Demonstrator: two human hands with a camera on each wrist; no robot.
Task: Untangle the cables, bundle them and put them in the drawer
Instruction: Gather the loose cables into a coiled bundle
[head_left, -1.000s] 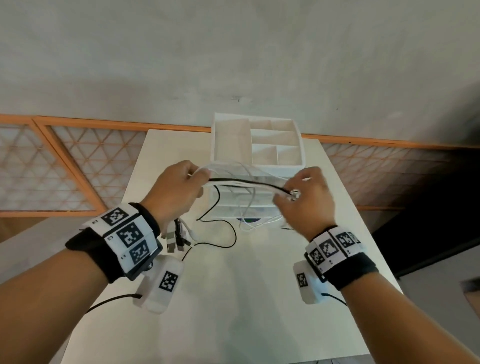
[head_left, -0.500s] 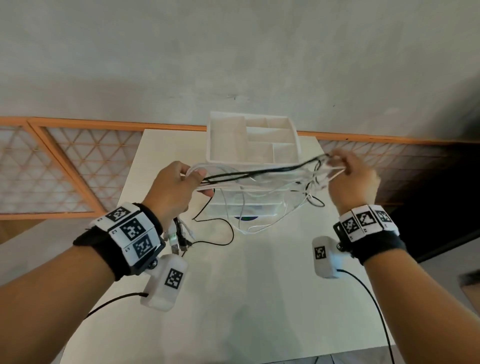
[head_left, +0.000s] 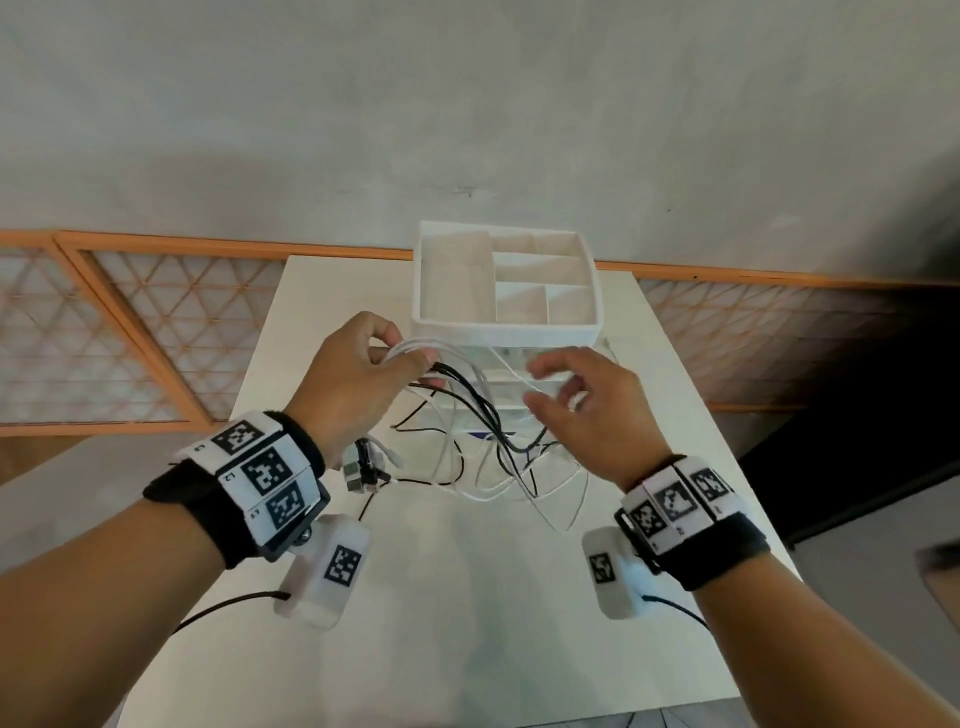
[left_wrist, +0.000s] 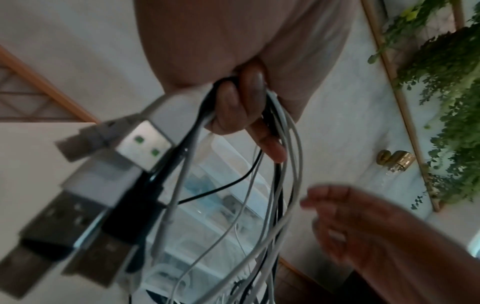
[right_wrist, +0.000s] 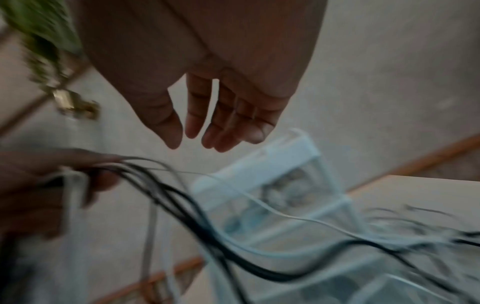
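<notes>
Here, over the white table, left hand grips cables; right hand slack.

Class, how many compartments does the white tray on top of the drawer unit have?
6. In the tray: a long compartment at left, two small back ones, a wide middle one, two front ones. None seems hidden.

Materials: plastic, metal, painted wood

Cables: smooth black and white sheathing; USB plugs bare shiny metal. Drawer unit: white matt plastic top, clear glossy drawers. Table: smooth matt cream. Wall: matt plaster.
</notes>
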